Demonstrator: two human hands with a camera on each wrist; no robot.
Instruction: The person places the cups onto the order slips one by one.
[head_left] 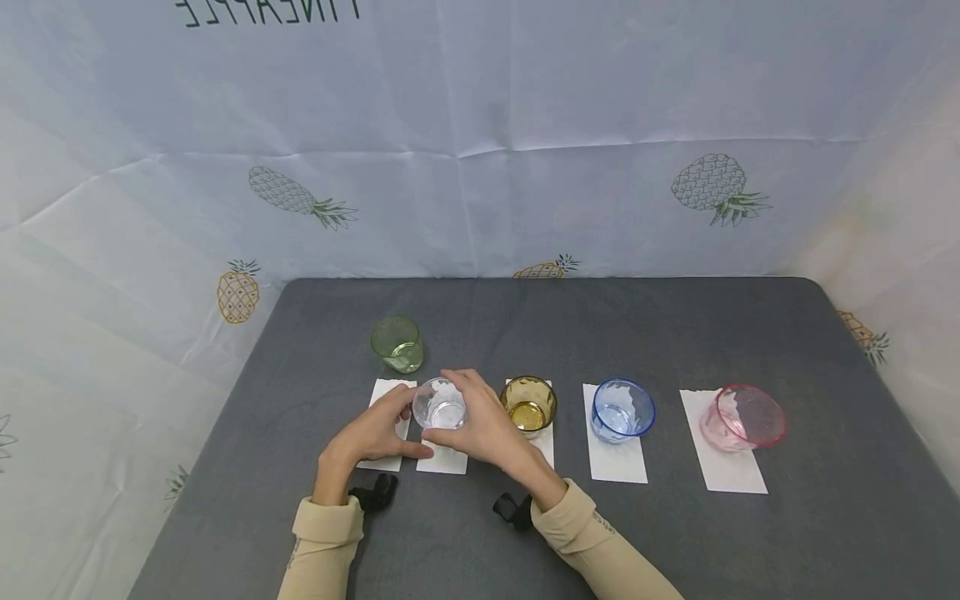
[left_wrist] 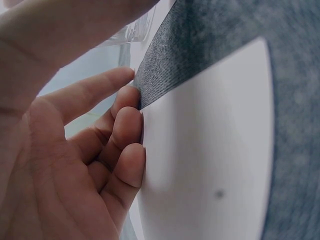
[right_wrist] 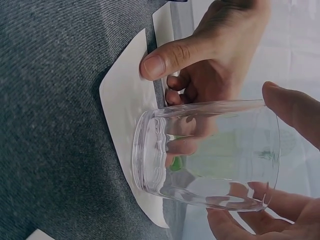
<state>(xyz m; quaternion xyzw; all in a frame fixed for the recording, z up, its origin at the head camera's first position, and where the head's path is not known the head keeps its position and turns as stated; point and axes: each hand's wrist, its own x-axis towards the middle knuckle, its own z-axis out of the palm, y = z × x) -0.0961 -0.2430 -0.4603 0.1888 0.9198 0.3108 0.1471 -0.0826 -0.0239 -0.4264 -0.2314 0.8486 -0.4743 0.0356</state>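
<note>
A clear glass (head_left: 440,404) stands upright on a white paper slip (head_left: 442,460), second from the left. My right hand (head_left: 486,423) grips it near the rim; in the right wrist view the thumb is on one side of the glass and fingertips (right_wrist: 225,225) are on the other. My left hand (head_left: 372,435) is just left of the glass, over the leftmost paper slip (head_left: 382,390). Its fingers (left_wrist: 127,125) are loosely bent, with their tips at the paper and nothing held. A green glass (head_left: 397,343) stands behind the left hand.
To the right, an amber glass (head_left: 528,404), a blue glass (head_left: 622,410) and a pink glass (head_left: 742,418) each stand on a white paper slip. All are on a dark grey table (head_left: 465,550). A pineapple-print cloth (head_left: 480,200) hangs behind it.
</note>
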